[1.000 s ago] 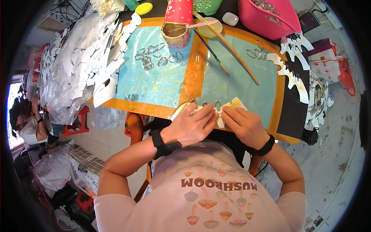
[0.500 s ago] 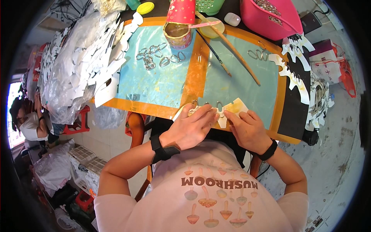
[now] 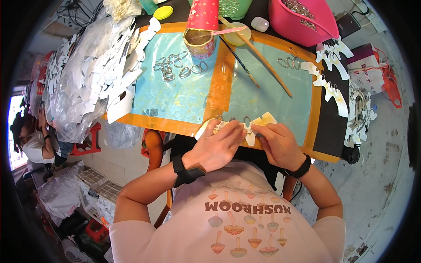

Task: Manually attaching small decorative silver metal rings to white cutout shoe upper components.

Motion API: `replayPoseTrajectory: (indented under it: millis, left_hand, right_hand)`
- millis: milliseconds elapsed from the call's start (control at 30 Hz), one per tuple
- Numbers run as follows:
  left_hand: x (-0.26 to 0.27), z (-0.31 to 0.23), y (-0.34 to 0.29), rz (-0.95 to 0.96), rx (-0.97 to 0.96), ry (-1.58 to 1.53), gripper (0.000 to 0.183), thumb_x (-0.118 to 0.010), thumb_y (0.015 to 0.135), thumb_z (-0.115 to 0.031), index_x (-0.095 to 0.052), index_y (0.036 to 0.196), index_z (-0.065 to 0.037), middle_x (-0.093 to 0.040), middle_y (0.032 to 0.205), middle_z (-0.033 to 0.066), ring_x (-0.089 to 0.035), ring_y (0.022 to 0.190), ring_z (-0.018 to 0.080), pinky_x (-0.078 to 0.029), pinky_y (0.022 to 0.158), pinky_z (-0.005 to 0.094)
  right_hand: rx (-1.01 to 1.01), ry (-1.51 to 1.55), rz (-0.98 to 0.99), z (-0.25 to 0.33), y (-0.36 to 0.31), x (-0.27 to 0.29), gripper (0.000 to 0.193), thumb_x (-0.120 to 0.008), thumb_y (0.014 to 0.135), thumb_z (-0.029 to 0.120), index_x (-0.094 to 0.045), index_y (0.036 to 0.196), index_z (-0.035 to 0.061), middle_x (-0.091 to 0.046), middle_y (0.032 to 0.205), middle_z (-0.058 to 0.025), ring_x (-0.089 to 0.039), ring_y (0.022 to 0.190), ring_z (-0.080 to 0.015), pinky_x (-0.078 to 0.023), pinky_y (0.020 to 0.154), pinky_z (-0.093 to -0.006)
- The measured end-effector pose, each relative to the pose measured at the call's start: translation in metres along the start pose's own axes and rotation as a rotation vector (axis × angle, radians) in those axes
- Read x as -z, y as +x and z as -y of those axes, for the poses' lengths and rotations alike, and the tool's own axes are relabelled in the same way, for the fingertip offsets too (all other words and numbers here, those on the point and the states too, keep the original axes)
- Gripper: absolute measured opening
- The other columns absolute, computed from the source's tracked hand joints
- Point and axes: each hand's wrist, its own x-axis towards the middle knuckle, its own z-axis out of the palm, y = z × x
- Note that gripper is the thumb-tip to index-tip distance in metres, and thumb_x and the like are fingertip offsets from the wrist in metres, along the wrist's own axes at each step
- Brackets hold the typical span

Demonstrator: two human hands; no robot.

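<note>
At far left, a heap of white cut-out sheet pieces (image 3: 109, 61) partly under clear plastic, unchanged over the last second. Next, on the table (image 3: 171, 101) covered in blue sheeting and orange tape, loose silver oval metal rings (image 3: 166, 71), also undisturbed, then a patterned round pot of brownish paste (image 3: 201, 49).

Keeps the left hand (image 3: 219, 147) closed over the left part of a white, yellow-stained notched strip (image 3: 265, 119) at the table's near edge, much as a second ago; cannot tell the exact finger contact beneath. Between the hands, a silver ring (image 3: 246, 117) upright at the strip.

Just changed: the right hand (image 3: 280, 144). Now pinches lower on the strip, fingers more curled and slightly nearer the body, uncovering more yellowish surface. Probably means a regrip on the same strip, not a switch to another. Under those fingertips, a small dark patch, too small to identify.

Farther right, ring-studded white strips (image 3: 324, 83), left alone.
</note>
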Motion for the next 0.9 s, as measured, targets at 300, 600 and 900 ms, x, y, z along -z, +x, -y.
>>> replayPoseTrajectory:
  millis: [300,600,900]
  left_hand:
    - [0.006,0.001,0.01,-0.028,0.061,-0.114,0.037,-0.067,0.082,-0.011,-0.067,0.118,-0.003,-0.068,0.116,0.0058,-0.058,0.117,0.019,-0.031,0.104,0.047]
    - [0.002,-0.007,0.02,-0.08,0.103,-0.064,0.029,-0.069,0.085,-0.014,-0.064,0.112,-0.004,-0.069,0.102,0.0045,-0.061,0.108,0.0192,-0.036,0.097,0.0433]
    - [-0.012,-0.027,0.036,-0.084,0.153,0.166,0.016,-0.066,0.08,-0.012,-0.066,0.096,-0.009,-0.062,0.081,0.0029,-0.062,0.1,0.0193,-0.039,0.095,0.0439]
  right_hand:
    - [-0.047,0.004,0.018,-0.011,0.005,0.007,0.045,-0.064,0.084,-0.005,-0.054,0.127,-0.0007,-0.068,0.103,-0.0146,-0.065,0.085,-0.0302,-0.052,0.073,-0.0385]
    - [-0.083,0.165,-0.074,-0.007,0.008,0.008,0.045,-0.06,0.082,-0.01,-0.054,0.125,0.0006,-0.067,0.097,-0.0152,-0.065,0.085,-0.033,-0.053,0.072,-0.0405]
    - [-0.185,0.201,0.024,-0.011,0.018,0.008,0.038,-0.057,0.086,-0.008,-0.052,0.123,0.0003,-0.068,0.099,-0.0149,-0.069,0.089,-0.0321,-0.056,0.073,-0.0387]
